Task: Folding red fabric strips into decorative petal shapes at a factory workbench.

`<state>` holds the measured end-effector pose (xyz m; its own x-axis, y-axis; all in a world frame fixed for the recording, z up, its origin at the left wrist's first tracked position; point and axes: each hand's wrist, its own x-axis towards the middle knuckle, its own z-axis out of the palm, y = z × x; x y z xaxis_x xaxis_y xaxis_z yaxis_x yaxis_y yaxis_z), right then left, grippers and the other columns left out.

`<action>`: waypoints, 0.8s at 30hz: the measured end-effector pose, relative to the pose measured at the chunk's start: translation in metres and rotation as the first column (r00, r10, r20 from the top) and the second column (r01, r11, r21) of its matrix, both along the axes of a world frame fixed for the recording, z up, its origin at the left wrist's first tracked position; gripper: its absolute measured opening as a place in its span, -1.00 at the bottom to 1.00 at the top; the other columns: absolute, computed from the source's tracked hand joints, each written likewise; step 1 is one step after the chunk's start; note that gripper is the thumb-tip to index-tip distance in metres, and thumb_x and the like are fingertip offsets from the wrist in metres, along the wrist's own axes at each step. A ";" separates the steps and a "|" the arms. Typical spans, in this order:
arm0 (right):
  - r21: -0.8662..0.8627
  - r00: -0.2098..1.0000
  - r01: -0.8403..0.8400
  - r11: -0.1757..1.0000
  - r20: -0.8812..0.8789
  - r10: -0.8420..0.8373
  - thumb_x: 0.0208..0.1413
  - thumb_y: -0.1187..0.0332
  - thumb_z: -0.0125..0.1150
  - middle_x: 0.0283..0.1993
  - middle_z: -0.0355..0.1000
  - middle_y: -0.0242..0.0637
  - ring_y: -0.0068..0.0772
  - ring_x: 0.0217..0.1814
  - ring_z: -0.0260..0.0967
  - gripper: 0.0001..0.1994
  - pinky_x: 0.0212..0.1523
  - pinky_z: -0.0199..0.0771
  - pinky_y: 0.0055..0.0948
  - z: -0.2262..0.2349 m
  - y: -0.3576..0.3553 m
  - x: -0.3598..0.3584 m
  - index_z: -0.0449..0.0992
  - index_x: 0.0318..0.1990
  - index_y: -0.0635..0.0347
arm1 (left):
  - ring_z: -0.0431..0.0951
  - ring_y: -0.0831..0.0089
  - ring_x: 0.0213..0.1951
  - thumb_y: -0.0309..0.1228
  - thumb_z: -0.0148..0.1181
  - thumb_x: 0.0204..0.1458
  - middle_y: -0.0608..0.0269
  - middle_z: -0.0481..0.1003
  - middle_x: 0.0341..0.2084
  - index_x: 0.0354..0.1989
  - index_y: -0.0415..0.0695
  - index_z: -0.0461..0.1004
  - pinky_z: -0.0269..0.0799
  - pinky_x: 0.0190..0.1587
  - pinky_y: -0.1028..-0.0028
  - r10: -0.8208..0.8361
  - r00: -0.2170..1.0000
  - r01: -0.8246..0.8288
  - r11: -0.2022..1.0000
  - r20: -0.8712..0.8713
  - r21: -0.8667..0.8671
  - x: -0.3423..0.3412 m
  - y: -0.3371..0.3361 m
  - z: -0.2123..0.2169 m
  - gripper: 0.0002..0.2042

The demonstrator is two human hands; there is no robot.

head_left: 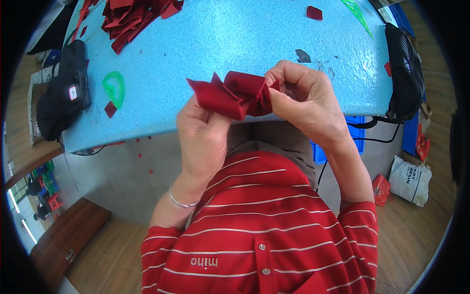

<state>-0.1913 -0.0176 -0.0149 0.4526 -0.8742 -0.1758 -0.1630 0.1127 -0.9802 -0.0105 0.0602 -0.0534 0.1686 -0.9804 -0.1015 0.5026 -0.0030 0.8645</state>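
Above the near edge of the speckled blue tabletop (205, 44), the left hand (203, 139) and right hand (313, 100), both nearly closed, pinched a dark-red fabric bow (245, 93) between them (a green protractor (121, 90) lay leftward).

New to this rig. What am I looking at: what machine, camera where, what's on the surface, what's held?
No machine here: one person working with bare hands. The single wide picture comes from a camera on that person's head, looking down, so straight edges bend near the rim. Picture left is the person's left.

The speckled blue table carries a pile of dark red cloth pieces, a green protractor and, at the far right, a green ruler.

A folded red strip is held above the near edge, in the grip of the left hand and the right hand.
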 end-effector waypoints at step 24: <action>-0.202 0.969 0.233 0.951 0.133 -0.209 -0.01 0.49 0.44 -0.43 0.34 -0.52 -0.74 -0.43 0.15 -0.89 -0.45 0.18 -0.61 -0.028 0.018 0.010 0.64 -0.31 0.25 | 0.59 0.35 -0.14 -0.73 0.22 0.02 0.11 0.58 -0.13 -0.16 -0.27 0.58 0.47 -0.09 0.46 0.382 0.645 -0.086 0.897 0.662 -0.435 -0.025 -0.009 -0.006 -0.79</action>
<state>-0.1815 0.0005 -0.0427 0.2492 -0.9662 0.0663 -0.0490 -0.0809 -0.9955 -0.0350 0.0513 -0.0595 0.2700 -0.8372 0.4757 -0.3321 0.3827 0.8621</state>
